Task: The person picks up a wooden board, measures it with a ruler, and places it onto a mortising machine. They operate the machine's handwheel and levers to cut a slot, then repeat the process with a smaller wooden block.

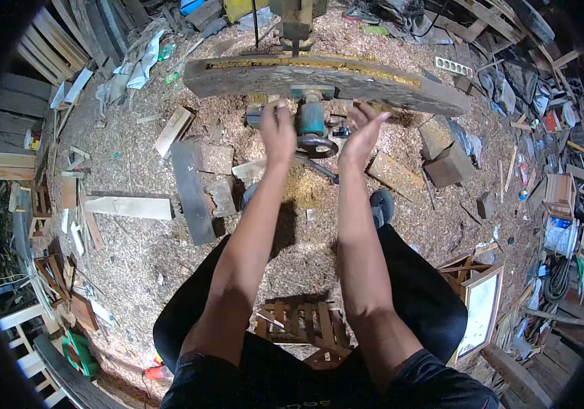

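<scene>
A long dark wooden beam point(251, 80) lies across the top of a green machine point(312, 117), with yellowish sawdust along its upper edge. A round handwheel point(317, 144) sits at the machine's near end. My left hand point(279, 134) is raised just left of the green body, fingers apart and slightly blurred, holding nothing. On the right, my right hand point(362, 136) is up beside the handwheel with its palm turned inward, thumb and fingers apart and empty. Both hands are on the near side of the beam.
Wood chips cover the ground point(135, 238). A dark plank point(192, 193) and a pale board point(128, 207) lie at the left, wooden blocks point(450, 165) at the right. A slatted wooden stool point(305, 322) is between my legs. A framed panel point(480, 310) leans at lower right.
</scene>
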The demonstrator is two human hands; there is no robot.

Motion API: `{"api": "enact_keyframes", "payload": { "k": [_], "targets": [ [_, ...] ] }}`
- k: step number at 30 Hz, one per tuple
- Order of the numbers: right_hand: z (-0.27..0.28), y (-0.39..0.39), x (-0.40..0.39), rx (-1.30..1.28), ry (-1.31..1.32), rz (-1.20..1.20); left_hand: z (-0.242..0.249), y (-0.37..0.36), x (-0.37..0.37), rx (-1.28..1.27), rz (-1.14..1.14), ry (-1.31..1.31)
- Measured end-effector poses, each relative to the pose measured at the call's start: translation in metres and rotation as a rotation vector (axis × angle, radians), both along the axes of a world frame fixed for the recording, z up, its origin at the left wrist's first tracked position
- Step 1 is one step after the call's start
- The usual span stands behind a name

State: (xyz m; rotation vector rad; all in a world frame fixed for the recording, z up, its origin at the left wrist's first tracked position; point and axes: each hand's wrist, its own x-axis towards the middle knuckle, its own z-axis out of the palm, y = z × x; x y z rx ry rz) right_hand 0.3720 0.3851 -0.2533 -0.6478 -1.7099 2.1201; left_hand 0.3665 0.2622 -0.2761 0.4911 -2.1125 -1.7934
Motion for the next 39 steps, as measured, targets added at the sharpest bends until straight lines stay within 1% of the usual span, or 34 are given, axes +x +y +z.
{"api": "enact_keyframes", "payload": {
  "k": [1, 2, 3, 5, 6, 8, 9, 10, 11, 12, 13, 15, 16, 17, 19, 20, 22, 23, 24, 25, 26, 27, 28, 29, 30, 32, 33, 34, 35, 36, 37, 38, 39],
  "targets": [
    [-0.010, 0.001, -0.002, 0.069, -0.094, 0.014, 0.005, 0.010, -0.006, -0.063, -0.011, -0.002],
    [-0.026, -0.006, -0.003, 0.210, -0.066, 0.060, 0.006, 0.016, -0.006, -0.240, -0.010, 0.019],
    [-0.043, -0.006, 0.001, 0.248, 0.023, 0.148, 0.007, 0.020, -0.005, -0.414, -0.005, 0.036],
    [-0.052, -0.015, -0.009, 0.193, 0.141, 0.038, -0.001, 0.018, -0.009, -0.353, 0.009, 0.103],
    [-0.056, -0.015, -0.007, 0.249, 0.132, 0.083, -0.004, 0.015, -0.007, -0.327, 0.013, 0.134],
    [-0.043, -0.014, -0.007, 0.371, 0.133, 0.172, -0.023, 0.004, -0.010, -0.114, -0.009, 0.181],
    [-0.035, -0.017, -0.007, 0.483, 0.210, 0.177, -0.034, -0.001, -0.011, -0.004, -0.020, 0.207],
    [-0.020, -0.024, -0.007, 0.597, 0.287, 0.184, -0.041, -0.006, -0.008, 0.047, -0.004, 0.209],
    [-0.011, -0.030, -0.005, 0.707, 0.355, 0.193, -0.039, -0.008, -0.003, 0.242, 0.008, 0.110],
    [-0.003, -0.034, -0.004, 0.677, 0.341, 0.229, -0.045, -0.012, -0.004, 0.205, 0.012, 0.106],
    [0.000, -0.033, -0.003, 0.515, 0.300, 0.258, -0.054, -0.017, -0.005, 0.165, 0.017, 0.097],
    [0.004, -0.026, -0.004, 0.191, 0.220, 0.300, -0.058, -0.023, -0.010, -0.037, 0.023, 0.071],
    [0.000, -0.014, -0.008, -0.018, 0.226, 0.251, -0.056, -0.022, -0.014, -0.136, 0.025, 0.070],
    [-0.001, -0.007, -0.010, -0.173, 0.164, 0.139, -0.036, -0.015, -0.015, -0.139, 0.021, 0.075],
    [-0.025, 0.008, -0.009, -0.023, 0.063, 0.129, 0.003, 0.008, -0.014, -0.154, 0.004, 0.074],
    [-0.034, 0.004, -0.004, 0.005, 0.055, 0.162, 0.012, 0.019, -0.012, -0.201, -0.024, 0.023],
    [-0.047, -0.006, 0.003, 0.071, 0.037, 0.236, 0.010, 0.019, -0.012, -0.252, 0.014, 0.004],
    [-0.049, -0.006, 0.001, 0.040, 0.040, 0.226, 0.009, 0.019, -0.013, -0.274, 0.036, -0.006],
    [-0.051, -0.007, -0.002, 0.008, 0.042, 0.218, 0.007, 0.020, -0.010, -0.344, 0.006, 0.022],
    [-0.048, -0.010, -0.002, -0.027, 0.042, 0.204, 0.002, 0.017, -0.009, -0.250, 0.001, 0.053],
    [-0.043, -0.012, 0.001, 0.034, 0.087, 0.183, -0.004, 0.013, -0.010, -0.155, -0.008, 0.090],
    [-0.039, -0.014, -0.001, 0.152, 0.166, 0.215, -0.010, 0.008, -0.010, -0.059, -0.018, 0.126],
    [-0.037, -0.016, -0.004, 0.273, 0.244, 0.252, -0.029, -0.001, -0.012, 0.157, -0.016, 0.047],
    [-0.025, -0.019, -0.004, 0.397, 0.322, 0.288, -0.040, -0.006, -0.011, 0.257, -0.016, 0.122],
    [-0.014, -0.023, -0.001, 0.410, 0.298, 0.358, -0.053, -0.014, -0.012, 0.299, -0.024, 0.099],
    [-0.010, -0.021, -0.001, 0.356, 0.283, 0.388, -0.050, -0.015, -0.009, 0.347, -0.003, 0.061],
    [-0.008, -0.020, -0.001, 0.324, 0.273, 0.401, -0.048, -0.014, -0.005, 0.248, -0.015, 0.038],
    [-0.008, -0.015, -0.003, 0.068, 0.260, 0.372, -0.037, -0.012, -0.004, 0.146, -0.026, 0.024],
    [-0.012, -0.008, -0.008, 0.022, 0.235, 0.346, -0.032, -0.010, -0.007, 0.045, -0.035, 0.016],
    [-0.021, 0.000, -0.010, -0.025, 0.207, 0.318, -0.034, -0.004, -0.012, 0.041, -0.007, 0.017],
    [-0.036, 0.006, -0.012, -0.072, 0.177, 0.288, 0.005, 0.012, -0.004, -0.033, -0.094, 0.070],
    [-0.059, 0.007, -0.013, 0.092, 0.130, 0.288, 0.007, 0.016, -0.003, -0.221, -0.124, 0.091],
    [-0.056, 0.004, -0.010, 0.009, 0.143, 0.284, 0.008, 0.016, -0.002, -0.409, -0.154, 0.109]
  ]
}}
